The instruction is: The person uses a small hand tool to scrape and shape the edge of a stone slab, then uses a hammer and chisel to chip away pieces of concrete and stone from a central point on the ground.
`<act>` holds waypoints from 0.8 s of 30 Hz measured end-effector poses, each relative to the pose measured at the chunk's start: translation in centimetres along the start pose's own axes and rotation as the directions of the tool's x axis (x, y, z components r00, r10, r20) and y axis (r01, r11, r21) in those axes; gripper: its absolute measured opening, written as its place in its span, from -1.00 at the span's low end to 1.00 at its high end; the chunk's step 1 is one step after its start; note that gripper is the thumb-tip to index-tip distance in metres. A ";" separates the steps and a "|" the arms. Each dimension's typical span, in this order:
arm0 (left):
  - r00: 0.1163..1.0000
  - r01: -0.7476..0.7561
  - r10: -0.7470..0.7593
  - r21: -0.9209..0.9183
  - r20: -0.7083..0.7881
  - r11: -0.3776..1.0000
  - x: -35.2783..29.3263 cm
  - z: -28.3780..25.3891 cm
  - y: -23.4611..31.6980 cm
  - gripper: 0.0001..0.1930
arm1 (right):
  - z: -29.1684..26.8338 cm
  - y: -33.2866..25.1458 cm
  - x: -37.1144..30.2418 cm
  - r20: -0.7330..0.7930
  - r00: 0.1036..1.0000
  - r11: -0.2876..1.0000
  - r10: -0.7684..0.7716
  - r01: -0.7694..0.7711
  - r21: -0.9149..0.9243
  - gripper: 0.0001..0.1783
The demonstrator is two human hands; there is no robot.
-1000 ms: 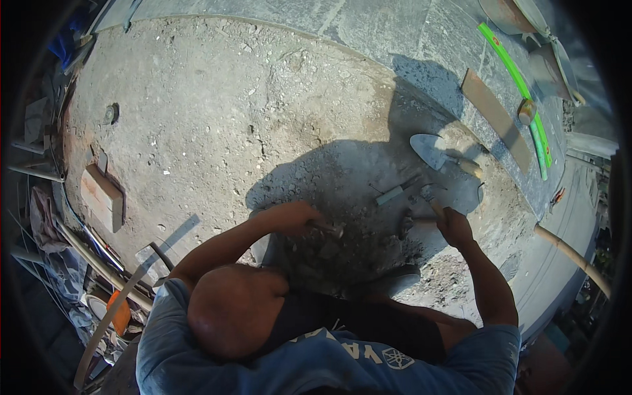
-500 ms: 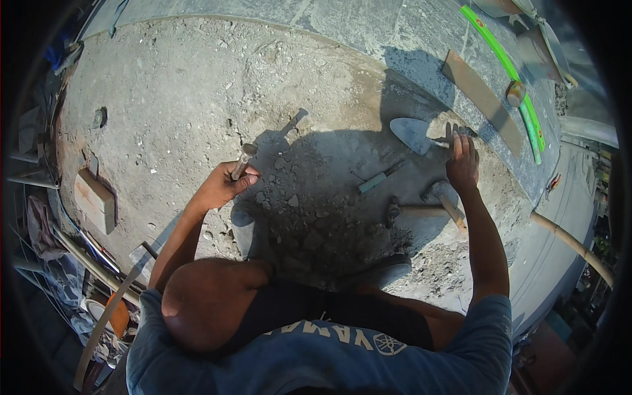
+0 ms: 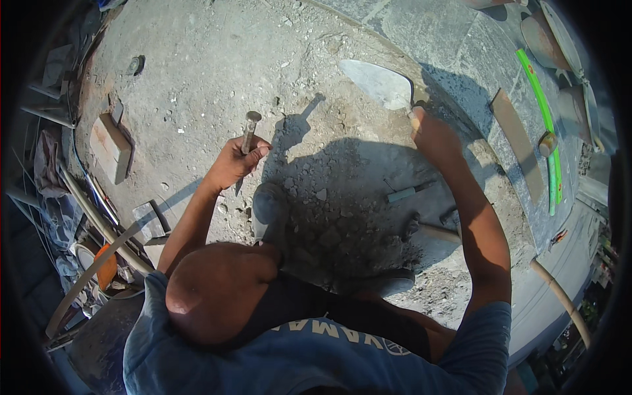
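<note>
Obscuring the end of a wooden handle (image 3: 440, 232) on the shadowed ground (image 3: 204, 66), the right forearm (image 3: 479, 227) lay nearest. The left hand (image 3: 230, 163) had its grip closed around a metal rod (image 3: 249, 131), the lower tip barely showing. The right hand (image 3: 436, 135) had its grip wrapped round a trowel (image 3: 380, 84), concealing most of its haft; ground contact was unclear. Beyond, a stubby cylinder (image 3: 548, 143) partly overlapped a green bar (image 3: 541, 99).

Trowel handle (image 3: 415, 119) mostly hid. by R hand (image 3: 437, 136); wooden stick (image 3: 440, 232), 1 end behind R forearm (image 3: 479, 220); red bit (image 3: 559, 236) too sm. to ID.
</note>
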State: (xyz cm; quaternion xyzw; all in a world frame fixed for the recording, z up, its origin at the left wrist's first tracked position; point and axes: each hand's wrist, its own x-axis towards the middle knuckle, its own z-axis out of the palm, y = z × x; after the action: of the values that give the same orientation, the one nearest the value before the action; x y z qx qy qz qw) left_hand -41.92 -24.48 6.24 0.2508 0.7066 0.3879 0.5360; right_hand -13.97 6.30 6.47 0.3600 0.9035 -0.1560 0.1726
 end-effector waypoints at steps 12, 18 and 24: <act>0.976 0.030 -0.036 -0.029 -0.215 0.999 -9.3 -4.5 -1.6 -0.76 | 7.0 -1.2 -11.3 0.352 0.903 0.953 -0.248 0.292 -0.077 -0.67; 0.959 0.088 -0.065 0.069 -0.276 0.994 -10.9 -5.0 -1.4 -0.75 | 2.8 2.0 -8.0 0.084 0.996 0.997 -0.022 0.027 -0.066 -0.68; 0.968 0.097 -0.077 0.074 -0.238 0.993 -9.4 -4.8 -0.1 -0.74 | 7.4 3.4 -9.5 0.153 0.988 1.000 0.010 -0.012 0.010 -0.61</act>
State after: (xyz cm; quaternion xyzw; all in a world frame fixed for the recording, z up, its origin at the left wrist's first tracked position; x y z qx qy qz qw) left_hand -43.61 -33.15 12.04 0.1945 0.7911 0.3607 0.4541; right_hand -3.67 -0.02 3.34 0.3530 0.8847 -0.1871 0.2402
